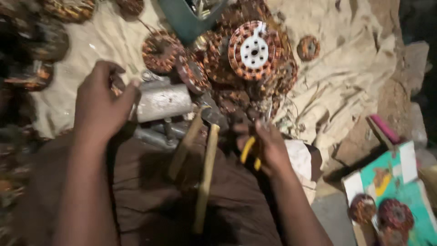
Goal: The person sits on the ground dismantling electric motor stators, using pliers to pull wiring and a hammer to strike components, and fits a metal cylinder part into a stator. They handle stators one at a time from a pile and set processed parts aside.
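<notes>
Head view: the right hand [268, 148] is closed on yellow-handled pliers [249, 152] whose long axis points up and away toward the wound stators [236, 98] just beyond, while the left hand [102, 102] clasps the grey metal cylinder [164, 101] farther left.

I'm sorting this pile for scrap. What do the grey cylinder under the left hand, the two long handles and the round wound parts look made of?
Grey cylinder: probably metal, dull grey with a faint sheen.
Two long handles: likely wood, pale tan and matt.
Round wound parts: apparently copper wire, orange-brown coils; the top one has a white centre, plastic or painted metal, unclear.
Left hand rests on the cylinder's end.
</notes>
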Available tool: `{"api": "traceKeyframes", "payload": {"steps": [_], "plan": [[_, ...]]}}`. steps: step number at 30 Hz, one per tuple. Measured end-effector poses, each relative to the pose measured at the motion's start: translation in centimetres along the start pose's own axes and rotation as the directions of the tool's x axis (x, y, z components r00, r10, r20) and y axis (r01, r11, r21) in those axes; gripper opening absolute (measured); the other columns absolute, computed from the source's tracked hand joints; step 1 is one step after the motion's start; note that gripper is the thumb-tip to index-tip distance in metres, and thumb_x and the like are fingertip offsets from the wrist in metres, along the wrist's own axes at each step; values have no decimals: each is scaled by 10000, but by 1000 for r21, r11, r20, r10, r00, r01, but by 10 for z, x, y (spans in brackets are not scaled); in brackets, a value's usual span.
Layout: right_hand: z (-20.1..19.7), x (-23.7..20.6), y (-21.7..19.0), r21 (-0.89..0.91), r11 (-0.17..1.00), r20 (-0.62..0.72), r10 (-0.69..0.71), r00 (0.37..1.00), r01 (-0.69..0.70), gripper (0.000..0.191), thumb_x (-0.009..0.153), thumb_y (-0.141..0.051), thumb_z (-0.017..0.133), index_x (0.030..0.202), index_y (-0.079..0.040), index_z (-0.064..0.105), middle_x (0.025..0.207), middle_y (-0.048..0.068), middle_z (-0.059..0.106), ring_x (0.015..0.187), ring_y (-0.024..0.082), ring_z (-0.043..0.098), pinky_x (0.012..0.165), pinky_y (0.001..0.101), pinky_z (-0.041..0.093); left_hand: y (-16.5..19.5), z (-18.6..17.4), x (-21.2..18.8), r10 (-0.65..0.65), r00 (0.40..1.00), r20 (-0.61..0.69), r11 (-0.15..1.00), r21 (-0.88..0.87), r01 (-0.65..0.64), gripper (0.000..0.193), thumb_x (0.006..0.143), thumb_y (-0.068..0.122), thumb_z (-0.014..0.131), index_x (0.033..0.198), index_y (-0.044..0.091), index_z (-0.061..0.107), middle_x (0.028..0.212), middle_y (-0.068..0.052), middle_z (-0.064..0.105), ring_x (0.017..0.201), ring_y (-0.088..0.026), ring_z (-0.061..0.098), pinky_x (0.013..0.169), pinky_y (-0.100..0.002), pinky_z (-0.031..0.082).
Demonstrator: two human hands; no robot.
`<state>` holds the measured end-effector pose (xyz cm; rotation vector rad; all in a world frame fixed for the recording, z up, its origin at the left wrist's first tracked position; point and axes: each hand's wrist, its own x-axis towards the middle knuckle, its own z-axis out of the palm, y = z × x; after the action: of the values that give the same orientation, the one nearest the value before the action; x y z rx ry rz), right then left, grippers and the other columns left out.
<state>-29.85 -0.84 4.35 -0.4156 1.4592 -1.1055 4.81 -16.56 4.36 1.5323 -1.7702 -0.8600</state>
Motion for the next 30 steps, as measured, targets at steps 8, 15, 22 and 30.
{"api": "traceKeyframes", "payload": {"steps": [8,15,22,30], "plan": [[-16,-13,58,-62,994,40,89,995,-86,413,1043,-315,525,1340,-35,471,1079,207,714,754,263,673,679,422,577,-49,-118,-163,-195,932,-306,980,-25,197,380,968,185,651,1289,4,558,1129,-196,673,975,-328,697,828,-432,542],[-17,-3,67,-164,986,120,35,992,-14,369,1047,-298,521,1328,-59,509,1011,163,716,780,247,677,705,395,574,-120,-199,-375,-669,696,-262,528,492,692,278,861,189,707,1103,55,676,1078,-229,707,1039,-438,663,891,-544,531],[-18,-20,69,-215,974,104,-50,993,71,335,1053,-247,557,1289,-10,533,1019,169,732,774,242,679,690,381,568,-205,-201,-497,-733,634,-246,333,683,650,316,877,154,709,1191,152,742,1083,-185,762,1015,-390,713,878,-501,573],[-15,-26,74,-581,798,140,-96,985,160,388,1016,-264,587,1324,-35,534,950,179,714,682,278,665,523,413,476,-114,-164,-429,-569,782,-254,580,550,601,409,906,187,751,1299,102,676,1156,-161,726,1052,-322,687,915,-438,556]]}}
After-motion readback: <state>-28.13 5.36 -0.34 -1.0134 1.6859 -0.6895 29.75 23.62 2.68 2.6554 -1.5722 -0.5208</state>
